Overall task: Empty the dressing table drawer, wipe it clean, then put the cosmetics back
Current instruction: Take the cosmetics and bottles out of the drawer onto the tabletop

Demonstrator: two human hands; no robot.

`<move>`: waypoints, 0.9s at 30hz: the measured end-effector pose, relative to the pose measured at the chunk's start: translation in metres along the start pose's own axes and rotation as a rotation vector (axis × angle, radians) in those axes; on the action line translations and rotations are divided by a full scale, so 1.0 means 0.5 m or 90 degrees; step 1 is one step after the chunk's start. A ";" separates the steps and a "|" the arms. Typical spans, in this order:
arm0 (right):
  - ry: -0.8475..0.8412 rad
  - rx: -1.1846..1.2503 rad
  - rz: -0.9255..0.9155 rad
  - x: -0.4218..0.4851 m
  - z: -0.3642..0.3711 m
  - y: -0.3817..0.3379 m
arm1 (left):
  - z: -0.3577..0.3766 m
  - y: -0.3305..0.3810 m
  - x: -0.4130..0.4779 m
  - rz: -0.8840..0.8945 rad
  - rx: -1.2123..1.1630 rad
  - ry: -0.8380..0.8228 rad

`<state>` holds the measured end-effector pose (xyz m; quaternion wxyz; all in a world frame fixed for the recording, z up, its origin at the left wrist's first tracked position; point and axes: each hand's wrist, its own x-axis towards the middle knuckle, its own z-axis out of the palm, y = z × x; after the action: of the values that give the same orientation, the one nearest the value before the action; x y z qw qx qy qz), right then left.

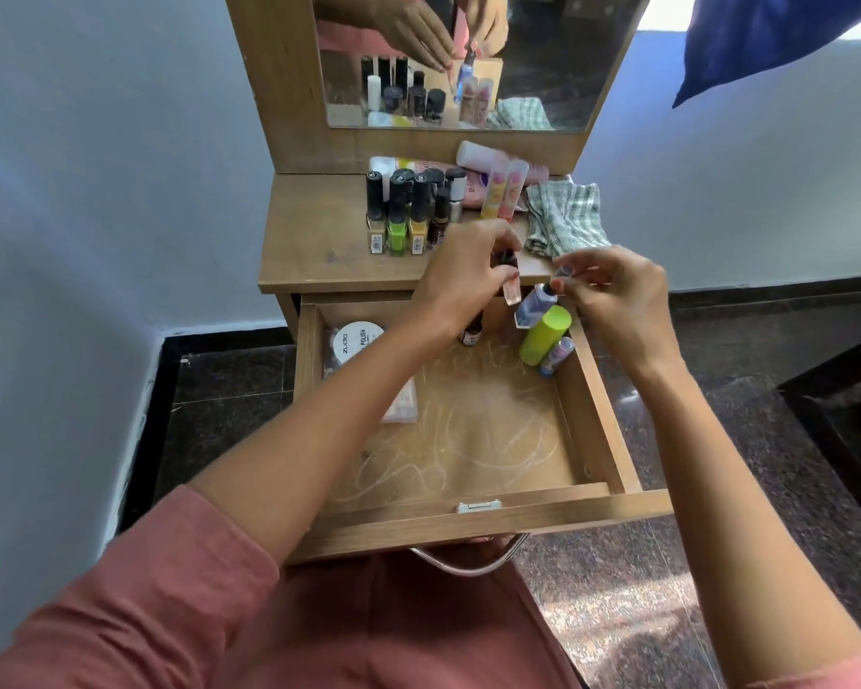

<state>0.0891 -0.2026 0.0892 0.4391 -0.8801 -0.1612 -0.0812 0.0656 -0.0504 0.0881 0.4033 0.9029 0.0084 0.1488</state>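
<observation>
The wooden drawer (pixel 592 405) is pulled open, its floor streaked with pale marks. Inside lie a white round Zudio jar (pixel 356 338), a clear packet (pixel 403 407), a dark small bottle (pixel 472 335), a green tube (pixel 545 335) and a small lilac tube (pixel 557 355). My left hand (pixel 463 276) is over the drawer's back edge, closed on a small clear pinkish bottle (pixel 510 289). My right hand (pixel 612 300) pinches the cap of a lilac patterned tube (pixel 530 308) that hangs above the drawer's back right corner.
On the tabletop (pixel 314 241) stand several nail polish bottles (pixel 398 216), two pink-yellow tubes (pixel 503 191), white bottles lying behind and a folded green checked cloth (pixel 562 216). A mirror (pixel 543 62) rises behind. Dark stone floor surrounds the table.
</observation>
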 end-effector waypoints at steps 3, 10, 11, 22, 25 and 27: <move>0.007 -0.010 -0.020 0.030 -0.002 -0.031 | -0.023 0.006 0.025 0.017 0.030 0.035; 0.032 -0.046 -0.044 0.104 0.026 -0.051 | -0.051 0.006 0.084 0.047 0.168 0.041; 0.030 -0.055 -0.050 0.113 0.033 -0.053 | -0.056 0.004 0.090 0.059 0.197 0.038; -0.028 -0.063 -0.084 0.149 0.090 -0.083 | -0.072 -0.014 0.123 0.062 0.374 0.034; -0.019 -0.069 -0.089 0.154 0.098 -0.086 | -0.073 -0.014 0.120 0.050 0.373 0.019; -0.022 -0.070 -0.091 0.156 0.100 -0.087 | -0.071 -0.016 0.120 0.043 0.376 0.016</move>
<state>0.1467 -0.1214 0.1140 0.3805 -0.8904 -0.2264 -0.1056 0.1140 -0.0111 0.1204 0.1179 0.9789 0.0262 0.1646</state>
